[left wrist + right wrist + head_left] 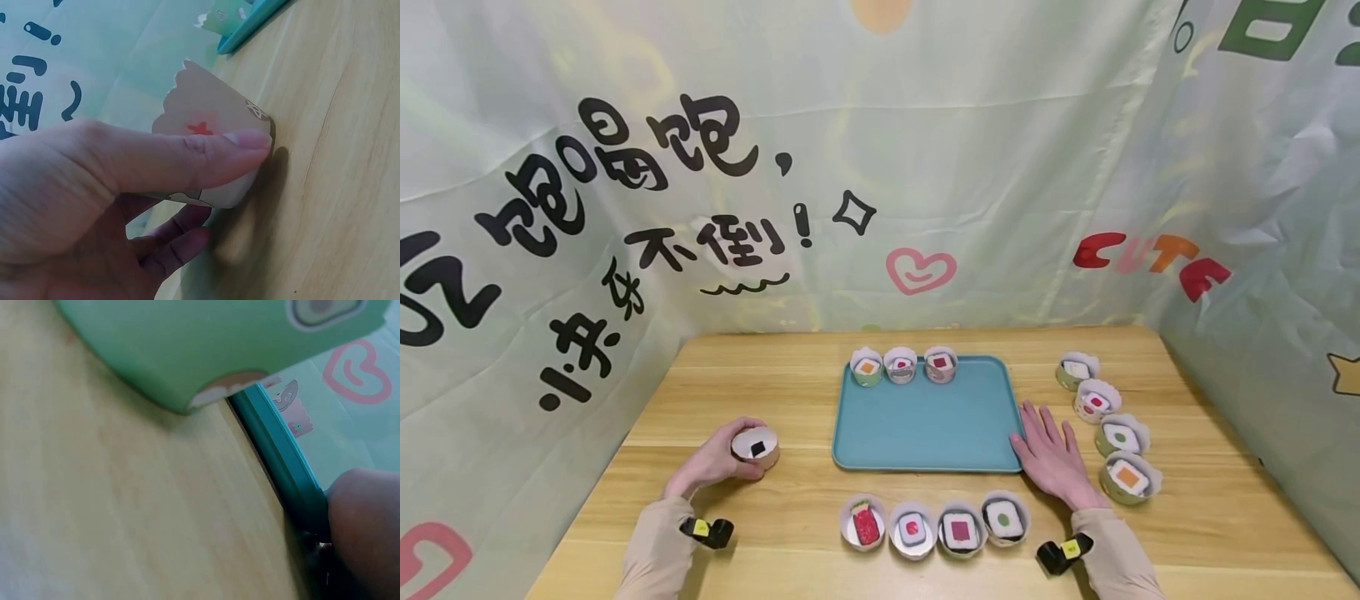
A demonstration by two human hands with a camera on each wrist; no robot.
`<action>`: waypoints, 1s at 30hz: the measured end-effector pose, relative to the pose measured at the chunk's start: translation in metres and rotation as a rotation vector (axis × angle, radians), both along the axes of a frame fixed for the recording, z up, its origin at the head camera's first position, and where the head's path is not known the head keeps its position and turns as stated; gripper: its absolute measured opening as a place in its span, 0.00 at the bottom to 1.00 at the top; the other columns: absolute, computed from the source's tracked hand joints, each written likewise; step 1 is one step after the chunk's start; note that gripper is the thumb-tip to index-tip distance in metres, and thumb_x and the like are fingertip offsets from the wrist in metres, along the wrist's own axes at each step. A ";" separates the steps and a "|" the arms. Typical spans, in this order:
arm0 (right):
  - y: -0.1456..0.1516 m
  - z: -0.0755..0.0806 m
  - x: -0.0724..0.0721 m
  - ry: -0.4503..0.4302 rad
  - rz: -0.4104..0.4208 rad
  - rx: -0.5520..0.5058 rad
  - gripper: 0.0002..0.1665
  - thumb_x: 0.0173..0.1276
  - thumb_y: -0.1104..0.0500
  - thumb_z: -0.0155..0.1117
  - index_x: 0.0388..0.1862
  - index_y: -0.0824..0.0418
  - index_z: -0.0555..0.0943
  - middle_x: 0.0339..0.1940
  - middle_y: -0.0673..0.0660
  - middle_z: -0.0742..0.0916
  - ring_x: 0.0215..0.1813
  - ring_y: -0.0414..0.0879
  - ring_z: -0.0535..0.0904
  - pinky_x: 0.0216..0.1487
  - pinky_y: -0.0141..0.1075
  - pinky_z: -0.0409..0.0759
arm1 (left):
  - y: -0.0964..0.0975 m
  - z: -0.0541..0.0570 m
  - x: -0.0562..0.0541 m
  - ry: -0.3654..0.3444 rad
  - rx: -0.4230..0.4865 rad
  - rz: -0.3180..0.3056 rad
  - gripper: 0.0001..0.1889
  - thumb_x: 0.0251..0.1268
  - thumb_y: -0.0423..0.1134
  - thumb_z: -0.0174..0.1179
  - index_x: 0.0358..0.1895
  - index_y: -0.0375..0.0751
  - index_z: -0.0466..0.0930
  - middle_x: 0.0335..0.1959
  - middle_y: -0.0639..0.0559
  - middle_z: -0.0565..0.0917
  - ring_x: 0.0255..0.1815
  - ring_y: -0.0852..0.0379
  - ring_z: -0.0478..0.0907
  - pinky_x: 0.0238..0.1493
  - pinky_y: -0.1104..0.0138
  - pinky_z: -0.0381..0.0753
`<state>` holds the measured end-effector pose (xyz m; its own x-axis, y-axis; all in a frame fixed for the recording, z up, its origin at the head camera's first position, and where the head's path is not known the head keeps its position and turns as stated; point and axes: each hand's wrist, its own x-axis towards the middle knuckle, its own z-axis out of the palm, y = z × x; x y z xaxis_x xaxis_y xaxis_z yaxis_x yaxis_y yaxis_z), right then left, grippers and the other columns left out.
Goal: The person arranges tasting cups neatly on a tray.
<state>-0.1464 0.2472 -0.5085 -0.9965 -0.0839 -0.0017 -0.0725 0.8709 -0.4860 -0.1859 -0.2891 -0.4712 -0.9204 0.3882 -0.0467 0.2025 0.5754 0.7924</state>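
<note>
My left hand (718, 458) grips a paper baking cup (765, 457) at the left of the table. Inside it is something white with a black patch. In the left wrist view my thumb (200, 156) presses along the side of that cup (194, 100), which has a scalloped rim and a red star print. A blue tray (925, 425) lies in the middle. By its right edge my right hand (1051, 454) rests palm down with straight fingers, the thumb at the rim. In the right wrist view, the tray rim (275, 450) passes close to the thumb (369, 519).
Along the tray's back edge stand three cups (900, 367) holding sushi-like pieces. Several more (912, 533) form a row in front of the tray. Another line of cups (1120, 437) runs down the right, beside my right hand. Printed cloth (1000, 208) hangs behind the table.
</note>
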 end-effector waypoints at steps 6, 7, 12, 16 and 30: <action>0.001 -0.002 0.000 0.021 0.001 -0.019 0.38 0.83 0.46 0.39 0.81 0.69 0.52 0.83 0.69 0.56 0.82 0.69 0.44 0.77 0.68 0.37 | 0.002 -0.001 0.000 -0.022 0.032 0.011 0.38 0.48 0.31 0.78 0.63 0.28 0.69 0.53 0.32 0.79 0.44 0.55 0.79 0.45 0.73 0.77; 0.001 -0.003 0.000 0.029 0.000 -0.026 0.38 0.83 0.46 0.40 0.81 0.69 0.53 0.82 0.69 0.56 0.82 0.70 0.45 0.77 0.68 0.37 | 0.002 -0.001 0.000 -0.029 0.035 0.017 0.38 0.49 0.31 0.77 0.64 0.28 0.68 0.53 0.31 0.79 0.43 0.57 0.80 0.44 0.73 0.77; 0.002 -0.006 -0.001 0.050 -0.005 -0.047 0.39 0.82 0.46 0.41 0.80 0.69 0.54 0.82 0.70 0.58 0.82 0.70 0.45 0.77 0.67 0.37 | 0.007 0.002 0.001 -0.070 0.048 0.041 0.40 0.53 0.33 0.76 0.67 0.29 0.64 0.55 0.29 0.77 0.42 0.57 0.83 0.42 0.72 0.79; 0.001 -0.004 -0.001 0.027 0.002 -0.032 0.38 0.83 0.46 0.40 0.81 0.69 0.52 0.82 0.69 0.56 0.82 0.70 0.44 0.77 0.67 0.36 | 0.012 0.003 0.001 -0.059 0.044 0.069 0.41 0.53 0.34 0.76 0.69 0.30 0.63 0.59 0.28 0.76 0.47 0.52 0.83 0.46 0.72 0.79; 0.002 -0.003 -0.002 0.000 0.004 -0.005 0.38 0.84 0.46 0.38 0.82 0.68 0.50 0.83 0.68 0.54 0.83 0.68 0.42 0.78 0.67 0.35 | 0.034 0.003 -0.004 -0.027 0.102 0.136 0.42 0.54 0.33 0.75 0.71 0.29 0.61 0.61 0.27 0.73 0.51 0.47 0.83 0.51 0.72 0.78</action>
